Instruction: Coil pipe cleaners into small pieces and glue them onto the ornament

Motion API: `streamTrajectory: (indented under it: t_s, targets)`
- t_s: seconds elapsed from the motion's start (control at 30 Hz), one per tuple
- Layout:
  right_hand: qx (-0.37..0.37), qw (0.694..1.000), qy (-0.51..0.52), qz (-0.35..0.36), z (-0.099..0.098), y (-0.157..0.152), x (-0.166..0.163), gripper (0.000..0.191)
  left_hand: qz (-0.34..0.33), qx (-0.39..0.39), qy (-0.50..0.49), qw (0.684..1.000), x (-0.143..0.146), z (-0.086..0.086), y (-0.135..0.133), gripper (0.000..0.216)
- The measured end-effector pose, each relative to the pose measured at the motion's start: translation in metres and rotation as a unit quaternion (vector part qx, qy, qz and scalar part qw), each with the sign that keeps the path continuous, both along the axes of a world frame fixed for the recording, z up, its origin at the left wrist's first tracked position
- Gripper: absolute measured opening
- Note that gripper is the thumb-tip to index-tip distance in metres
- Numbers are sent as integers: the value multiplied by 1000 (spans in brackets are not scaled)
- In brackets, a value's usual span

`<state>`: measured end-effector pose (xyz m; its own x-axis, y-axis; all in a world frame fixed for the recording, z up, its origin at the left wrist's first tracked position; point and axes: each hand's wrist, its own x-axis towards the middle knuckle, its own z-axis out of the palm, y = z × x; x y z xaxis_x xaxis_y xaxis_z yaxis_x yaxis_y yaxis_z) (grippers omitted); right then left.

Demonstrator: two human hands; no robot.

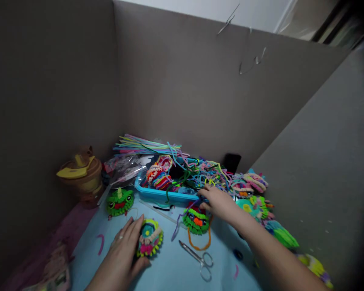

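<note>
My left hand [124,246] lies on the blue surface with its fingers stretched out along the left side of a round, fuzzy yarn face [151,238] in yellow, pink and teal. Its thumb rests near the lower edge of that piece. My right hand [215,202] is at the front rim of a blue tray [170,197], fingers bent around a purple strand of yarn [178,225]; the fingertips are partly hidden. Just below it sits a green yarn face [196,221] with an orange beak, and an orange strand [199,247] loops beneath. Small scissors [197,258] lie between my hands.
Colourful yarn pieces and strands [210,173] heap over the tray. Behind lie pipe cleaners [148,146] and a clear plastic bag [132,169]. A green horned face [120,201] and a clay-coloured pot [83,173] stand left. More yarn pieces [280,233] line the right. Grey panels [185,93] enclose the table.
</note>
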<state>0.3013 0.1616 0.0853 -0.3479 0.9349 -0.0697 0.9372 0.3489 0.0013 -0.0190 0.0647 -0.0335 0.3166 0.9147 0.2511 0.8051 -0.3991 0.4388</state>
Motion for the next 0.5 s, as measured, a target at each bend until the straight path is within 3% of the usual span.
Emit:
streamTrajectory:
  t_s: [0.13, 0.27, 0.4, 0.5]
  targets:
    - [0, 999, 29, -16, -13, 2, 1, 16, 7, 20, 1, 1000, -1, -5, 2, 92]
    - [29, 998, 56, -15, 2, 8, 6, 19, 7, 20, -1, 1000, -1, -4, 2, 91]
    - [123, 987, 58, -86, 14, 20, -1, 29, 7, 28, -5, 1000, -1, -6, 2, 92]
    - [49, 996, 15, -72, 6, 41, -19, 19, 11, 34, -16, 999, -1, -11, 3, 89]
